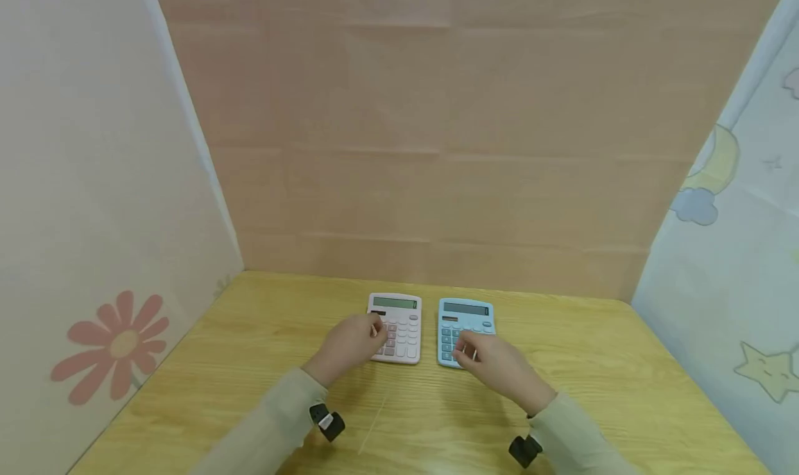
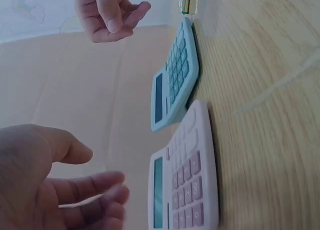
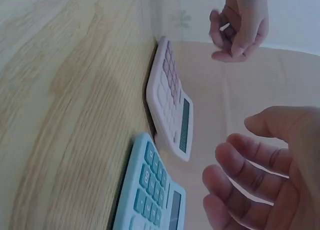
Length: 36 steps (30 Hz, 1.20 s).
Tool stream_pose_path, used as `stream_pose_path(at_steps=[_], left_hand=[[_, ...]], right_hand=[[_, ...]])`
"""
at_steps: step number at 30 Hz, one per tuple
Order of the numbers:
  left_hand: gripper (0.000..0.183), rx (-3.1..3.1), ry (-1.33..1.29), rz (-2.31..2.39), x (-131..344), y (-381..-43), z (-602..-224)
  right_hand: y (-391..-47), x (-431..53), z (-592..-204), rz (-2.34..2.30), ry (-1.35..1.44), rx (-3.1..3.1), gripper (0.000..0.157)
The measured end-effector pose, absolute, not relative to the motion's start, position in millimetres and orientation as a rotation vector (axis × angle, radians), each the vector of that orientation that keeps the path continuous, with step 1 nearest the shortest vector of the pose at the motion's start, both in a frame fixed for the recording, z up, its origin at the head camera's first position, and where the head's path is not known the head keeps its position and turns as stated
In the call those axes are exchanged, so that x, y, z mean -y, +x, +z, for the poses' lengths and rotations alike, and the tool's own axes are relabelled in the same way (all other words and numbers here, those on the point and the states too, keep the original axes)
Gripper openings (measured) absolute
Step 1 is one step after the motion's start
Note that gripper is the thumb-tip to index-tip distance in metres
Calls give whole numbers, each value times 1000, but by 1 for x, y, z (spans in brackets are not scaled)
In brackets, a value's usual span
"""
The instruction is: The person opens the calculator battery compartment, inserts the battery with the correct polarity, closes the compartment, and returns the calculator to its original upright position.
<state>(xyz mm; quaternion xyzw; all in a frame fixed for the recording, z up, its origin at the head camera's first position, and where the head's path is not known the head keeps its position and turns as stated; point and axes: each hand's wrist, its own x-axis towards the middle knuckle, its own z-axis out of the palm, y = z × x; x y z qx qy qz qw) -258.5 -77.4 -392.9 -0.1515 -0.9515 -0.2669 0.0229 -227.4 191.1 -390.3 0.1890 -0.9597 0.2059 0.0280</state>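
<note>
A pink calculator and a blue calculator stand side by side on the wooden table, screens at the far end. My left hand hovers over the left part of the pink one, its fingers loosely bent and holding nothing. Over the lower right of the blue one is my right hand, also relaxed, with nothing in its fingers. Both wrist views show a gap between the hands and the keys. Each hand hides part of the keypad below it in the head view.
Small green and gold cylinders, like batteries, lie beyond the blue calculator in the left wrist view. A tan backdrop rises at the table's back edge. Patterned cloth walls flank both sides. The wooden table extends around the calculators.
</note>
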Motion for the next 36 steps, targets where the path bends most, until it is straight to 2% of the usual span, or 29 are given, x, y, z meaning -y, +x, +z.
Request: stream_pose_path(at_steps=[2,6,10,12,15,25,36], left_hand=[[20,2945,-416,-909,82,-262,-396],[41,2954,-244,-1198,94,-271,-403],[55,2934,-86,-1517,106,-277,-407],[57,2903,-29,-1667,109,-278,-409],[56,2839,53,-1863,112,-280,-411],[52,2748,297,-2126,113,-279,-419],[60,2813,343,-2130,105,-277,-424]], right_hand=[[-232,-188,-390,715,630,2984,8],[-249,-182,-385,920,702,2999,14],[-273,-174,-377,1107,669,2991,38],[-285,-169,-373,1192,623,3001,49],[-302,-163,-371,1308,555,3022,57],[-343,-148,-381,1589,429,3008,56],[-356,-133,-406,1678,247,2996,57]])
